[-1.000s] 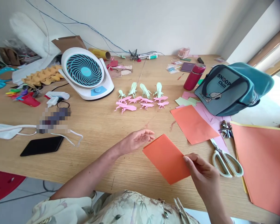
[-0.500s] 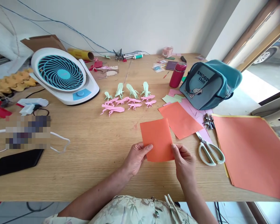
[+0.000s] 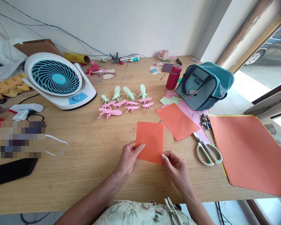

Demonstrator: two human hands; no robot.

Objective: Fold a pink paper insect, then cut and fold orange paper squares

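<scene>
An orange sheet of paper (image 3: 150,140), roughly square, is held up over the table between both hands. My left hand (image 3: 129,156) pinches its left edge, thumb on the front face. At the lower right corner, my right hand (image 3: 174,165) grips the sheet between thumb and fingers. Just beyond lies a second orange sheet (image 3: 178,121), flat on the table. Scissors (image 3: 208,150) with pale handles rest to the right of my right hand. Several pink folded paper insects (image 3: 113,112) and green ones (image 3: 129,93) stand in rows farther back.
A white fan (image 3: 58,79) stands at the back left. A black phone (image 3: 12,170) lies at the left. On the right are a teal bag (image 3: 201,89), a red bottle (image 3: 173,76), pink paper scraps (image 3: 189,111) and a stack of large orange sheets (image 3: 245,150).
My left hand has moved from beside the orange paper to gripping its left edge. The paper has been turned upright, and my right hand has slid to its lower corner. The view has shifted right.
</scene>
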